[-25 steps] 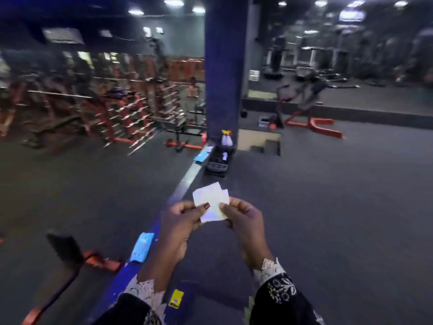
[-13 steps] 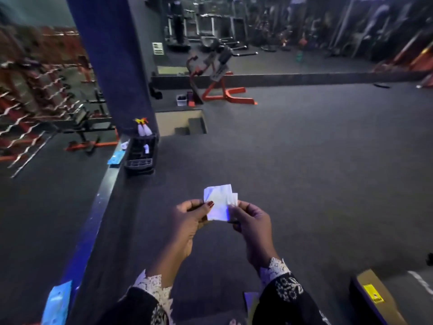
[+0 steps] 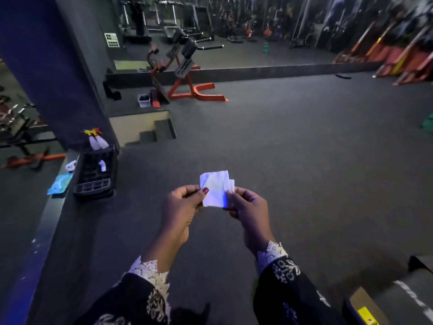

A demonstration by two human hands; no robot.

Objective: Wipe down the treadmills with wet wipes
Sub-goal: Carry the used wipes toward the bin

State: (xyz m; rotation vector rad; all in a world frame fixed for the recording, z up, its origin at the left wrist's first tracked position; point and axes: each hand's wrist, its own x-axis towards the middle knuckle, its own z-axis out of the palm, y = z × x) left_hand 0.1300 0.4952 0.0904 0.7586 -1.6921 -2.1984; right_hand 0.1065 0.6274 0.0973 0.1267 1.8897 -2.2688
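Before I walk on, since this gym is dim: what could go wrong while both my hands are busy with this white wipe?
1. The open stairwell in the dark grey floor ahead-left shows no railing; with eyes on the folded white wet wipe, you might step into it.
2. The left hand and right hand pinch the wipe only by its sides, so it might slip onto the floor and get dirty.

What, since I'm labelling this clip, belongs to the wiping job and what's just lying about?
Job: wet wipe, pinched by left hand and right hand; blue packet; black caddy with spray bottles.
Lying about: orange bench; white tub.
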